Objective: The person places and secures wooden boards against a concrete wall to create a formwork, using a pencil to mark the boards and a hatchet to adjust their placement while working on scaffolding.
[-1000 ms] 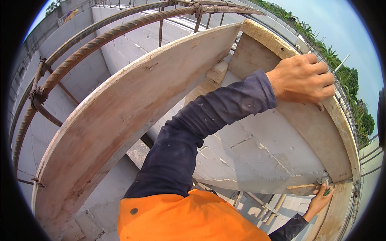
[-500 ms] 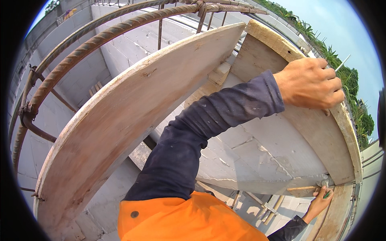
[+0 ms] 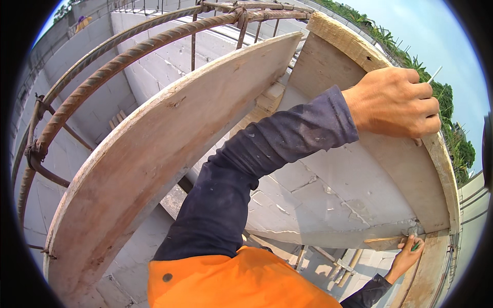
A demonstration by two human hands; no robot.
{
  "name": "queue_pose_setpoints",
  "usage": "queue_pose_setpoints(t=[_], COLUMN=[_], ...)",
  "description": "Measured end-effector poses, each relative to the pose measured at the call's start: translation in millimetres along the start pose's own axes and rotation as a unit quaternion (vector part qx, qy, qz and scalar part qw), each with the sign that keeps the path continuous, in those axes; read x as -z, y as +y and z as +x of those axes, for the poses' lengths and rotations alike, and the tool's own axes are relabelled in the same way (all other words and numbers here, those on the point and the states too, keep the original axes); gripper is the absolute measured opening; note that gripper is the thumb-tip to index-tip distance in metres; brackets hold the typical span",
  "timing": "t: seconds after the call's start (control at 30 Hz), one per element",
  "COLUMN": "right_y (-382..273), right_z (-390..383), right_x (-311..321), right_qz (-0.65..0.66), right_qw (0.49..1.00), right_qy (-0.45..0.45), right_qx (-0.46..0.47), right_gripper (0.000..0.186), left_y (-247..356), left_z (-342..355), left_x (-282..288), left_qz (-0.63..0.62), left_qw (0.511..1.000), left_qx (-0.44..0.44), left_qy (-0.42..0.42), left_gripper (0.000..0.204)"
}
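My left hand (image 3: 393, 104) is closed in a fist over the curved edge of a wooden form board (image 3: 427, 169). Its fingertips are turned away, so what they grip is hidden. A thin white stick (image 3: 435, 74) shows just beyond the knuckles; I cannot tell whether the hand holds it. Low on the right, my right hand (image 3: 405, 259) pinches a small green object (image 3: 415, 247), mostly covered by the fingers. That hand is at the board's lower end, beside a grey lump (image 3: 413, 230) in the corner and a short wooden strip (image 3: 384, 241).
A second curved board (image 3: 154, 149) stands to the left. Ribbed steel bars (image 3: 97, 82), tied with wire, arc above it. Pale block walls (image 3: 313, 190) lie between and below the boards, with wooden poles (image 3: 349, 268) lower down. Green trees (image 3: 452, 113) stand beyond the right edge.
The whole view has shifted slightly, so boards and bars sit a little further left. Both hands stay at nearly the same places, with the left still closed and the right still pinching the green object.
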State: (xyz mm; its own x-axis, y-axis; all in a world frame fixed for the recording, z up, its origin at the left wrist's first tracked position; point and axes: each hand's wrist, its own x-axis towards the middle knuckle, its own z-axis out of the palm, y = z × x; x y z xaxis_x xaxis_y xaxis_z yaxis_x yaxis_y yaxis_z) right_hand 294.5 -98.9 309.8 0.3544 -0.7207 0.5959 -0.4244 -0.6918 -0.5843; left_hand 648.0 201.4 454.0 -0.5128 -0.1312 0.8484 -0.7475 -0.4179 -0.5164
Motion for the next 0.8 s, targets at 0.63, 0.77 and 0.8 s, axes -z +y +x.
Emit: queue_pose_setpoints(t=[0.63, 0.77, 0.8], right_y=[-49.9, -36.8, -31.6], right_z=[-9.3, -17.1, -17.4], right_x=[-1.7, 9.6, 9.4], right_qz=[0.066, 0.055, 0.050], right_qw=[0.994, 0.989, 0.990], right_qy=[0.033, 0.042, 0.056], right_qx=[-0.087, -0.130, -0.117], right_gripper=[0.027, 0.027, 0.027], left_y=[-5.6, 3.8, 5.4], left_z=[6.7, 1.4, 2.3], left_x=[38.4, 24.0, 22.1], left_qz=[-0.041, -0.054, -0.058], left_qw=[0.977, 0.978, 0.978], left_qx=[0.064, 0.064, 0.066], left_qy=[-0.197, -0.190, -0.190], left_gripper=[0.058, 0.057, 0.057])
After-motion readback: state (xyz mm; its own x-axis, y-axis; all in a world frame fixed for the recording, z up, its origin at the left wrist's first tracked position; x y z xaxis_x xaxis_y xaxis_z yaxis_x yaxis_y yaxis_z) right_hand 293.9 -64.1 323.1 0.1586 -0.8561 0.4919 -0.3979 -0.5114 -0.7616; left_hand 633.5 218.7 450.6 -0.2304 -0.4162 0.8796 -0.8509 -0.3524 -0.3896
